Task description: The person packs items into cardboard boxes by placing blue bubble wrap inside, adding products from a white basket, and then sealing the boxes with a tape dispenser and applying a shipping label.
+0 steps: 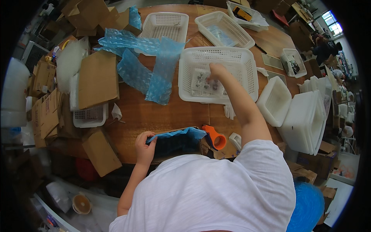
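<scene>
At the table's front edge stands an open cardboard box point(200, 147) with blue bubble wrap point(185, 132) lining it. My left hand point(145, 148) grips the wrap at the box's left corner, thumb on the near side. Farther off, my right hand point(217, 72) reaches down into a white perforated plastic basket point(252, 72). Its fingertips are at clear plastic bags point(198, 84) holding small round dark parts. Whether the fingers pinch a bag cannot be made out. Close to the box's right end lies an orange tape dispenser point(214, 137).
Blue bubble wrap strips point(162, 78) lie left of the basket. A flat cardboard box point(98, 79) rests at the left beside clear bubble wrap point(69, 63). Stacked white baskets point(301, 121) crowd the right edge. More baskets point(166, 26) stand at the back. A white handheld device point(235, 140) lies near my right arm.
</scene>
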The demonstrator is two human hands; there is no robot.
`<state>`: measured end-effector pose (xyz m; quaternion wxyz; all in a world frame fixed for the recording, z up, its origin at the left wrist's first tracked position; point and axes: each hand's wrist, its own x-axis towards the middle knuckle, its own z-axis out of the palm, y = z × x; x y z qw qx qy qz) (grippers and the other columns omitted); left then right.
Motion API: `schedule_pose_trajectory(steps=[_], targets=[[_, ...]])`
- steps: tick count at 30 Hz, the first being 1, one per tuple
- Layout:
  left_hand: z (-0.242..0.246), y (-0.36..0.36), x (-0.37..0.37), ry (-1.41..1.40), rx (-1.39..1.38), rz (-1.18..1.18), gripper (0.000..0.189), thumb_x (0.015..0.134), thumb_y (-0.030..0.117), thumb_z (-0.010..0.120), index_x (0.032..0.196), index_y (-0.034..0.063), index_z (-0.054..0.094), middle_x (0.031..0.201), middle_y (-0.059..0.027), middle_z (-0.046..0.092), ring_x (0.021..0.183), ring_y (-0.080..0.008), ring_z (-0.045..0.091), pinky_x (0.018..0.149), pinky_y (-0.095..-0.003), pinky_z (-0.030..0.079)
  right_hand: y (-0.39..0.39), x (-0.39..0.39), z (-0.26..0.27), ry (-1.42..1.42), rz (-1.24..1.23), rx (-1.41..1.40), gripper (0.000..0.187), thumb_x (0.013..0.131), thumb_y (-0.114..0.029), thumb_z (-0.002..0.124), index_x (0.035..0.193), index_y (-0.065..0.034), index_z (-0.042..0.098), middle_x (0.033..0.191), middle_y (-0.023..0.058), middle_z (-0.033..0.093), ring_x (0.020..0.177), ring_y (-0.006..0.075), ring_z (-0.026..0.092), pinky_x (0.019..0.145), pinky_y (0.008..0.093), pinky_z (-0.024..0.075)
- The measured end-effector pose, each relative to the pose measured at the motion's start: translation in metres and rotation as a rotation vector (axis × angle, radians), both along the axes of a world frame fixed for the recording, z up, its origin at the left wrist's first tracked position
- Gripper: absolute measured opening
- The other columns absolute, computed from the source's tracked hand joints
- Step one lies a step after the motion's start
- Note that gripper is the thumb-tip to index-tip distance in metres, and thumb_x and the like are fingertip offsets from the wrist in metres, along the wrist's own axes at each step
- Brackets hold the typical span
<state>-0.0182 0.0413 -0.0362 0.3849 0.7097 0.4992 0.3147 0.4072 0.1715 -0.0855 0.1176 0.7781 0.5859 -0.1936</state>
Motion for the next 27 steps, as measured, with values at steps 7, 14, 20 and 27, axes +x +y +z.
schedule_pose_trajectory(steps=[7,14,20,27], targets=[[0.004,0.0,0.007,0.001,-0.041,0.015,0.01,0.078,0.007,0.065,0.081,0.0026,0.057,0.086,-0.0089,0.06,0.084,-0.0237,0.055,0.074,-0.0309,0.043,-0.014,-0.012,0.049,0.256,0.025,0.014,0.05,0.062,-0.035,0.077,0.095,0.0003,0.064,0.095,0.0154,0.065,0.088,0.0292,0.062,0.079,0.0364,0.0479],[-0.012,0.008,0.0,-0.292,-0.259,0.02,0.007,0.079,0.005,0.063,0.084,0.0003,0.061,0.085,-0.0044,0.06,0.081,-0.0147,0.055,0.074,-0.0265,0.043,-0.128,-0.097,0.193,1.193,0.161,0.48,0.022,0.075,-0.012,0.073,0.095,-0.0078,0.066,0.092,0.0034,0.067,0.082,0.0127,0.062,0.072,0.0286,0.0499],[-0.019,0.016,0.001,-0.444,-0.293,-0.048,0.007,0.077,0.005,0.067,0.08,-0.0008,0.064,0.086,-0.0045,0.061,0.082,-0.0128,0.056,0.075,-0.0255,0.043,-0.177,-0.224,0.106,0.175,0.857,0.003,0.012,0.08,-0.022,0.06,0.079,-0.0097,0.064,0.081,0.0083,0.065,0.074,0.0236,0.064,0.062,0.0342,0.0499],[0.016,-0.014,0.013,0.189,0.69,-0.403,0.01,0.063,0.008,0.068,0.072,0.0072,0.064,0.087,-0.0085,0.054,0.088,-0.0271,0.052,0.081,-0.0358,0.04,-0.184,-0.263,-0.031,0.419,0.013,-0.07,0.022,0.081,-0.012,0.054,0.098,-0.0104,0.066,0.1,0.0112,0.064,0.092,0.0241,0.061,0.077,0.0342,0.0484]])
